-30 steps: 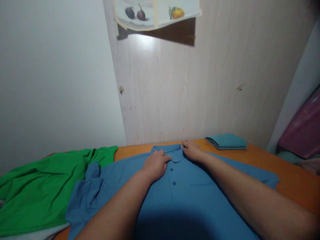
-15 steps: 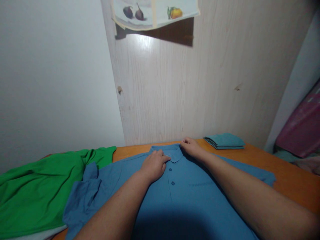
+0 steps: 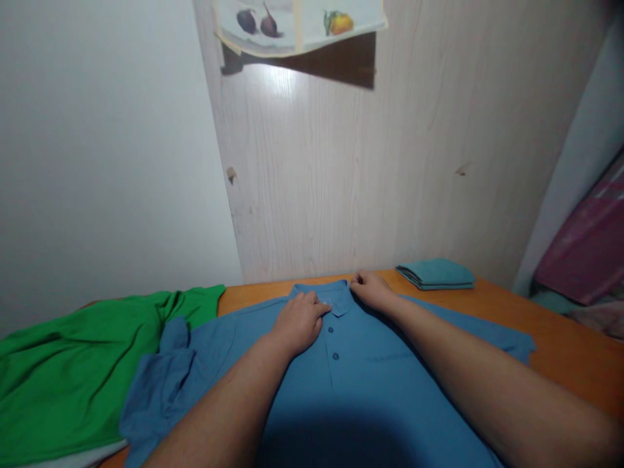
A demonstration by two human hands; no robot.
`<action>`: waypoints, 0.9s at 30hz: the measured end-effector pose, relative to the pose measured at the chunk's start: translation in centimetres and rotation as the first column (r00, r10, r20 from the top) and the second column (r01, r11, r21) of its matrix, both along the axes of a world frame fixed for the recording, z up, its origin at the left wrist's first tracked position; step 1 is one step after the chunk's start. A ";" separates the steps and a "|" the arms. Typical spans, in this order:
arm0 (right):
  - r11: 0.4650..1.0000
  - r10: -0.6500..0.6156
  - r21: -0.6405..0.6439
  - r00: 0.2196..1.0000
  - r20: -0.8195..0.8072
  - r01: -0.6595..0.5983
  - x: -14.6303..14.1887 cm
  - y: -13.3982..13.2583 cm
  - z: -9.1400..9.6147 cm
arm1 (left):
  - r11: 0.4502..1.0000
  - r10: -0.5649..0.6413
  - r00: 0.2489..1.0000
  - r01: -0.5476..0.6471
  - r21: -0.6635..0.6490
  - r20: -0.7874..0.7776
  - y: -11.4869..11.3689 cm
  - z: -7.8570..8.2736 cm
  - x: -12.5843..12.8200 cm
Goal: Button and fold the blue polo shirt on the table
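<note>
blue polo shirt [image 3: 363,377] front up at 6 o'clock. looks like collar-straightening step tbh. left hand [image 3: 298,322] lies on collar [image 3: 344,303], fingers close together; right hand [image 3: 373,290] curled by collar's 2 o'clock edge, can't tell if pinching. next move probably wants light touch.

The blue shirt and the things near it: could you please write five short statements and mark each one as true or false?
1. The left hand lies on the blue shirt. True.
2. The folded teal cloth and the green garment are on opposite sides of the view. True.
3. The right hand rests on the folded teal cloth. False: it is at the shirt's collar.
4. The green garment is neatly folded. False: it lies spread and wrinkled.
5. The left hand covers both lower buttons. False: they show uncovered.
</note>
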State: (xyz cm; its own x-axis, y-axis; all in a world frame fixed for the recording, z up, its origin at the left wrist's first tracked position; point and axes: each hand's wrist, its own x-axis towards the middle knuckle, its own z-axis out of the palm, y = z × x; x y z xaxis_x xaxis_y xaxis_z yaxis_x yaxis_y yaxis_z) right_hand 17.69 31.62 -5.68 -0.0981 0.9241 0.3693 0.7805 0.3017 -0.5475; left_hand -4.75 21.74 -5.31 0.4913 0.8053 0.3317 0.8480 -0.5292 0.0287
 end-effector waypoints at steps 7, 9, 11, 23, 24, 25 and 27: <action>0.946 0.191 -0.153 0.871 -0.452 -0.287 -1.1 -1.6 1.8 | 1.000 -0.019 1.000 0.019 0.015 0.005 0.0 -0.1 0.0; 0.885 0.211 -0.250 0.818 -0.535 -0.392 -1.6 -2.2 2.1 | 1.000 -0.015 1.000 0.015 0.015 -0.001 0.0 0.0 0.1; 0.833 0.187 -0.340 0.801 -0.568 -0.436 -1.9 -2.5 2.1 | 1.000 -0.010 1.000 0.010 0.012 -0.010 -0.1 0.1 0.1; 0.958 -0.108 -0.269 0.747 -0.656 -0.098 -0.2 0.0 2.1 | 1.000 -0.004 0.999 0.004 0.012 -0.036 -0.3 0.5 0.1; 0.964 -0.132 -0.259 0.734 -0.666 -0.062 0.3 0.2 2.2 | 1.000 -0.004 0.999 0.005 0.015 -0.036 -0.3 0.4 0.1; 0.966 -0.152 -0.256 0.724 -0.673 -0.035 0.7 0.4 2.3 | 1.000 -0.004 0.999 0.005 0.018 -0.034 -0.3 0.4 0.1; 0.962 -0.180 -0.271 0.713 -0.677 -0.015 1.3 0.7 2.2 | 1.000 -0.006 1.000 0.006 0.020 -0.030 -0.3 0.4 0.1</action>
